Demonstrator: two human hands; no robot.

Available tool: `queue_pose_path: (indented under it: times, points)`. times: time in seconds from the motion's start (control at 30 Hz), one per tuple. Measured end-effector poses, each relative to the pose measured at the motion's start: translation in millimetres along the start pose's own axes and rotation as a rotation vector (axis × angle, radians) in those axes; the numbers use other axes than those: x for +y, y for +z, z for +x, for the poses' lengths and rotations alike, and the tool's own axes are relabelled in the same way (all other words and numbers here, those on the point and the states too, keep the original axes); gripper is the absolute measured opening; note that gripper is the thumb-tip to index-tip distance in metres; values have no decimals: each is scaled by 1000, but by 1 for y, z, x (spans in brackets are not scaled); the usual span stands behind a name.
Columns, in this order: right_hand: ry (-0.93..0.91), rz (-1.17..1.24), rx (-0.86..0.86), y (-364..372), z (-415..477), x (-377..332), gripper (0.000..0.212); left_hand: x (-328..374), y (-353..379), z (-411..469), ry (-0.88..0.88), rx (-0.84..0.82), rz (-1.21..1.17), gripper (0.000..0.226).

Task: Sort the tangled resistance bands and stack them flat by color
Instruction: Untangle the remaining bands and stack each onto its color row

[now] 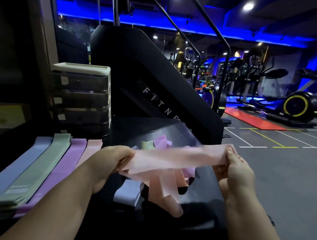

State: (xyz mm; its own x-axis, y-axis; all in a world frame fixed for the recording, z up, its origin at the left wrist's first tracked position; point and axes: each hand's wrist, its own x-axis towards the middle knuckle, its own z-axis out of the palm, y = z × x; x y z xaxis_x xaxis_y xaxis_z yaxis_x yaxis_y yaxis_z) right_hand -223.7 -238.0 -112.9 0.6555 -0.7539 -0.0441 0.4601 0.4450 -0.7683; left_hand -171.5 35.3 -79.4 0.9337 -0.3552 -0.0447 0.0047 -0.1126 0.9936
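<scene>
A peach-pink band [179,158] is stretched level between my hands above the black surface. My left hand [113,161] grips its left end and my right hand [238,166] pinches its right end. Under it lies a loose tangle of bands [161,186] in peach, pink, pale green and lavender. At the left, flat stacks lie side by side: a blue-grey stack [17,169], a green stack [39,166], a purple stack [63,168] and a peach stack [90,151], the last partly hidden by my left forearm.
A small drawer unit [81,97] with a cream top stands behind the stacks. A big black fitness machine [155,86] rises behind the black surface [135,129]. Gym floor with painted lines [280,163] and exercise bikes lie to the right.
</scene>
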Motion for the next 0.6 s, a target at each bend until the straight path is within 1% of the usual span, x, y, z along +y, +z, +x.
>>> queue_pose_path:
  times: [0.03, 0.2, 0.3, 0.47, 0.6]
  points:
    - [2, 9, -1, 0, 0, 0, 13, 1, 0, 0, 23, 2, 14, 37]
    - [-32, -35, -41, -1, 3, 1, 11, -5, -2, 2, 104, 44, 212, 34]
    - [-65, -72, -58, -4, 6, 2, 11, -9, -6, 3, 137, 93, 322, 39]
    - [-105, -109, -80, -6, 9, 2, 12, -14, -19, 2, 117, 62, 443, 27]
    - [-79, -123, -89, -7, 9, 6, 12, -18, -22, 1, 101, 99, 520, 29]
